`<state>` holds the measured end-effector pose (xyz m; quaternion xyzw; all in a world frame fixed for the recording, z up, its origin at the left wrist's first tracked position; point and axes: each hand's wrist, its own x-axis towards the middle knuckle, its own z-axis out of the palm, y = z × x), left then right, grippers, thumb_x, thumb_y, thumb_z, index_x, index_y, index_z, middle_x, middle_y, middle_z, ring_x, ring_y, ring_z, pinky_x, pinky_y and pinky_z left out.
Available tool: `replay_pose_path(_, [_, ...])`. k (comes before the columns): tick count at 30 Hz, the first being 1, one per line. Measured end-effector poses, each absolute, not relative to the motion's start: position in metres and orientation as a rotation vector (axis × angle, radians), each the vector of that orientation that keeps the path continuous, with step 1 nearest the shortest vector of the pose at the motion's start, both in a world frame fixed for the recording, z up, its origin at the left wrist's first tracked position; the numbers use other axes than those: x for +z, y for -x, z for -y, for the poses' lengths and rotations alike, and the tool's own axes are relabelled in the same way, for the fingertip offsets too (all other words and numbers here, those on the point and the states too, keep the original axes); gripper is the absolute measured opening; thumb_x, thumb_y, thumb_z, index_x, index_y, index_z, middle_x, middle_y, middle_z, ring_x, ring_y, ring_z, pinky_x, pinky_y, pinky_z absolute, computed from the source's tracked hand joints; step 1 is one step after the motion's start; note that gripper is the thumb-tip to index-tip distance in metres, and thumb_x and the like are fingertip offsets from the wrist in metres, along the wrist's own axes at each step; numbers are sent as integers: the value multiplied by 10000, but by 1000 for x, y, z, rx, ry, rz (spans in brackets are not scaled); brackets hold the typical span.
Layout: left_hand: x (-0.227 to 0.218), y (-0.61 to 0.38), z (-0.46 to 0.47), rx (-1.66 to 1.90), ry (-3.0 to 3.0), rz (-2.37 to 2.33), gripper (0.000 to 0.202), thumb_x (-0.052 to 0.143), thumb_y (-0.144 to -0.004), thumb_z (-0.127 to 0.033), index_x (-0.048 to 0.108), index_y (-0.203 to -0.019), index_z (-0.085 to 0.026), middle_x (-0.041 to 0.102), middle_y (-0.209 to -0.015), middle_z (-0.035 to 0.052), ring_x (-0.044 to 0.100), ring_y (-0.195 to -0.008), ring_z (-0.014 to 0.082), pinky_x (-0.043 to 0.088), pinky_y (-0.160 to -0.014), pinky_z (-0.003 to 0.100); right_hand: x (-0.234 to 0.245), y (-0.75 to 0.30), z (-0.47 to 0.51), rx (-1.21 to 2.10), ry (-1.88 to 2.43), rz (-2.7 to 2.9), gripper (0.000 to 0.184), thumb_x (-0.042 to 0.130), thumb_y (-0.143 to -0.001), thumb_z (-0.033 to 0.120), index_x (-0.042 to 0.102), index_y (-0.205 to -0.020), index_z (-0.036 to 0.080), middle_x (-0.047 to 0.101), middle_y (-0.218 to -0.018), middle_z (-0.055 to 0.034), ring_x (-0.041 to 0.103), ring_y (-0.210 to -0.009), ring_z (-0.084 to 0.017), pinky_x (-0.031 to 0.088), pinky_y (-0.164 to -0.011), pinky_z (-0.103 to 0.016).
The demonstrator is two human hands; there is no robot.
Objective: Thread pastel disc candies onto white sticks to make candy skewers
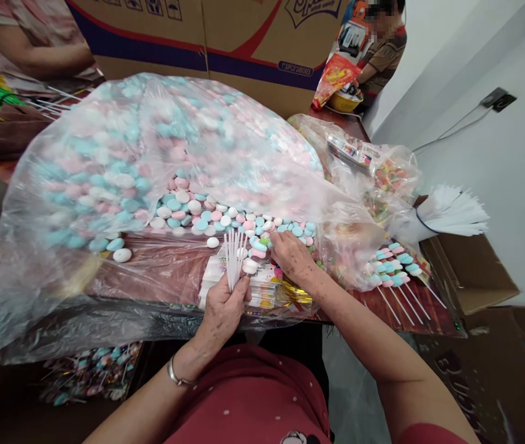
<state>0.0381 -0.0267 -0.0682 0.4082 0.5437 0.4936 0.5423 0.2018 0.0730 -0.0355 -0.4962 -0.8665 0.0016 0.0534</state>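
Several thin white lollipop sticks point(233, 256) stand fanned out in my left hand point(222, 308), which is closed around their lower ends. By its thumb, a white candy point(250, 266) and a short row of pink and blue candies point(258, 248) lead up to my right hand point(291, 256); whether a stick runs through them is hard to see. My right fingers are pinched at a green candy point(265, 241) at the row's upper end, and the fingertips are partly hidden. Loose pink, blue and white candies point(188, 206) spill from a large clear plastic bag point(165, 142) just beyond both hands.
Printed wrappers point(211, 280) and gold ties point(296, 292) lie under my hands. Finished candy skewers point(394, 268) rest at the right table edge, near a bundle of white sticks point(451, 211). A big carton point(244, 68) stands behind. Other people sit at far left and right.
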Motion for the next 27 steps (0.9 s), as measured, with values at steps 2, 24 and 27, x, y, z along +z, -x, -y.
replay_pose_path(2, [-64,-38,27,1141,-992,-1317,306,555,-840,-454,537,-678,-195,415,-478,-70,334,-410,84,272,-403,217,-33,-203,-75,140,1590,2495,242,508,-805,42,587,-1004,154,685,-911,-113,605,-898,-250,486,-818,-360])
replay_pose_path(24, [-60,-37,22,1037,-1228,-1297,263,516,-856,-397,616,-750,-178,433,-509,-59,376,-464,106,305,-455,222,-11,-230,-74,1461,1151,1167,290,825,-596,298,640,-794,195,678,-672,44,612,-593,-99,508,-564,-219])
replay_pose_path(27, [-60,-37,22,1041,-1228,-1301,266,513,-854,-397,618,-748,-178,437,-509,-56,375,-463,106,306,-451,221,-9,-229,-72,1389,1123,1267,267,813,-634,324,657,-811,200,699,-734,28,637,-669,-114,528,-620,-239])
